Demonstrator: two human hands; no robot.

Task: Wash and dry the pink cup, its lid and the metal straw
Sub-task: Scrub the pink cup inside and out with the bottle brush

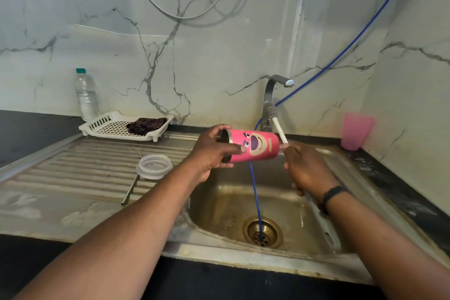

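Above the steel sink the left hand grips the pink cup on its side, fingers curled round its open end. The right hand holds a bottle brush by its handle. The clear lid and metal straw lie on the drainboard.

The steel drainboard carried the lid and straw at its three o'clock edge, a white tray at twelve

A clear plastic water bottle and white slotted tray holding a dark cloth stand far left of the hands; a translucent pink tumbler stands right.
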